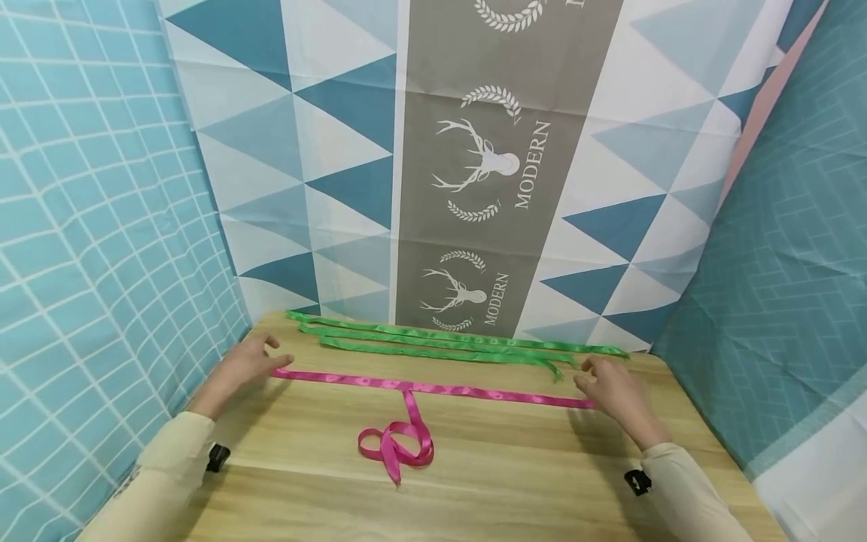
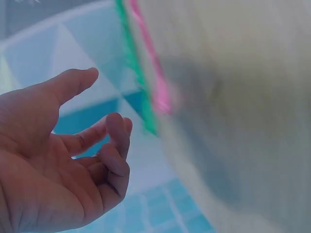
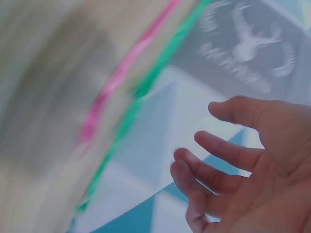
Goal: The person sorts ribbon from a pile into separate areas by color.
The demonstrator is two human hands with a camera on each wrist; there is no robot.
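Note:
A pink ribbon (image 1: 474, 391) stretches straight across the wooden table in the head view. Near its left end is my left hand (image 1: 247, 363), and near its right end my right hand (image 1: 615, 391). In the left wrist view my left hand (image 2: 63, 160) has thumb and fingers apart, holding nothing, with the pink ribbon's end (image 2: 163, 99) beyond it. The right wrist view has my right hand (image 3: 243, 165) with loosely bent fingers and nothing between them. Another pink ribbon (image 1: 412, 414) touches the straight one at mid-length and lies in loops toward the front.
Several green ribbons (image 1: 433, 342) lie side by side along the table's back edge, behind the pink one. The wooden table (image 1: 515, 474) is bounded by a patterned cloth (image 1: 352, 188) at the back and hanging cloths on both sides.

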